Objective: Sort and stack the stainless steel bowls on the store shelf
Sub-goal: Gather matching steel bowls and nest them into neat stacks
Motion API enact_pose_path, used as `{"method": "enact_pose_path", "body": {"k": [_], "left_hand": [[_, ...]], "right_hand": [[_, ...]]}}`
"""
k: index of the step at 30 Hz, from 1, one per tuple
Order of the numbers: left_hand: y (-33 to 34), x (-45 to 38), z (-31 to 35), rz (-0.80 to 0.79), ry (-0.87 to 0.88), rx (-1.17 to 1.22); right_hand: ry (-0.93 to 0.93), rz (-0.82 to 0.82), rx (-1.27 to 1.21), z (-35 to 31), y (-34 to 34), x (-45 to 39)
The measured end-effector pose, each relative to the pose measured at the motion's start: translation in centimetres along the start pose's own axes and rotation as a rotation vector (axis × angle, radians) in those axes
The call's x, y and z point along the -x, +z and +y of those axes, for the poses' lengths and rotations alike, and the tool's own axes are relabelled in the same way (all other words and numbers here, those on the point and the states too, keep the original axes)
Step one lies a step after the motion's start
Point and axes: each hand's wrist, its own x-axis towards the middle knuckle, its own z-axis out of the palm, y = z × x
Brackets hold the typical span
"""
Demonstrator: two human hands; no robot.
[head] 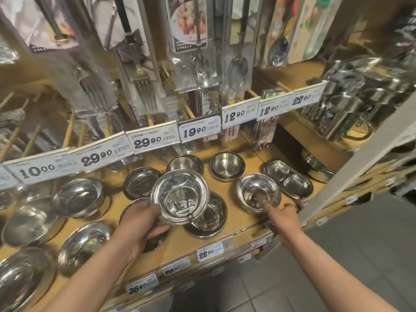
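Several stainless steel bowls are sitting nested on the wooden shelf (173,248) already, but most are still lying about singly, so I am judging the sorting barely half done. My left hand (140,224) is gripping a small polished bowl (180,197) by its near rim, holding it tilted just above a wider bowl (210,218) at the shelf's front. My right hand (284,218) is holding nothing, its forefinger stretching out to touch the rim of the deep bowl (258,193) beside the oval 2-compartment dishes (289,179).

Glossy mirror-polished steel bowls (180,197) on a matt, seemingly wooden shelf (177,242).
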Motion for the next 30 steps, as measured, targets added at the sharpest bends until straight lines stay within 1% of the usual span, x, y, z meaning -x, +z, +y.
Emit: {"method": "enact_pose_path", "body": {"k": [5,7,9,11,13,15,18,22,25,30], "left_hand": [[-1.3,-0.2,-0.3,0.001,-0.012,-0.017],[-2.1,-0.3,-0.8,0.007,-0.026,-0.021],[-2.7,-0.3,-1.1,0.047,-0.046,0.021],[-3.1,-0.3,-1.2,0.076,-0.054,0.066],[-3.5,-0.1,-1.2,0.082,-0.053,0.086],[-4.0,0.0,-1.0,0.085,-0.051,0.094],[-5.0,0.0,-0.8,0.119,-0.055,0.108],[-6.9,0.3,-0.7,0.177,-0.07,0.191],[-9.0,1.0,-1.3,0.201,-0.054,0.24],[-13.9,3.2,-2.8,0.302,-0.034,0.261]], "right_hand": [[0.084,-0.037,-0.195,0.4,1.4,-0.8],[0.116,-0.036,-0.24,0.2,1.5,-1.1],[0.125,-0.01,-0.243,-0.1,1.3,-1.2],[0.112,0.011,-0.208,-0.3,0.9,-1.2],[0.056,0.018,-0.179,-0.7,0.3,-0.9],[-0.001,-0.007,-0.213,-1.4,-0.1,-0.3],[-0.05,-0.114,-0.278,-2.9,-0.2,1.1],[-0.052,-0.336,-0.267,-5.5,1.4,3.8],[-0.066,-0.488,-0.225,-6.8,3.8,5.9],[-0.096,-0.749,-0.145,-8.1,9.1,9.5]]}}
